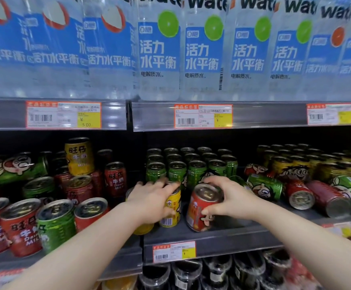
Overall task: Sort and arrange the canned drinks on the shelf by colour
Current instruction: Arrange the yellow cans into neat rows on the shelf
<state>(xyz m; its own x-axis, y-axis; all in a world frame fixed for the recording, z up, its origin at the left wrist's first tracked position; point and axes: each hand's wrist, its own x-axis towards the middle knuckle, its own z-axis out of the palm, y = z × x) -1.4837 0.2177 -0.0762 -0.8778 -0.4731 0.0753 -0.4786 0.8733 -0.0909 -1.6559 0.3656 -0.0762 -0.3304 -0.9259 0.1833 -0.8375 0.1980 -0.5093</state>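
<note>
Three colours of small printed metal drink cans share the grey shop shelf (pixel 233 237): red, green, yellow. My estimate is that the sort is under halfway.

Left bay: unsorted.
- Front row has three red front-row cans (pixel 20 227) and one green front-row can (pixel 55 225) standing between them.
- Behind them I count one more green and two more red.
- One yellow stacked can (pixel 79 155) sits on top of the pile, and one green toppled can (pixel 17 168) lies on its side beside it.
- More cans stand in shadow at the back; these are not countable.

Centre bay: the green block (pixel 177 171) stands upright, about fifteen cans in three rows of five. It looks finished.
- In front of it, the left hand (pixel 155 195) grips an upright yellow held can (pixel 171 208), with fingers curled over its rim.
- A second yellow can (pixel 143 228) sits mostly hidden under that wrist.
- The right hand (pixel 218 195) holds a tilted red held can (pixel 199 208), fingers over the lid and thumb on the wall. The can's base is low at the shelf, but I cannot tell whether it touches.

Right bay: partly grouped.
- The yellow block (pixel 295 164) stands upright at the back, too blurred to count.
- Five strays lie on their sides in front of it: three red fallen cans (pixel 300 195) and two green fallen cans (pixel 264 186).

Remaining, by judgement:
- Build a red group.
- Move the two front yellow cans to the yellow block.
- Clear the left bay.
- Stand up the fallen cans.
</note>
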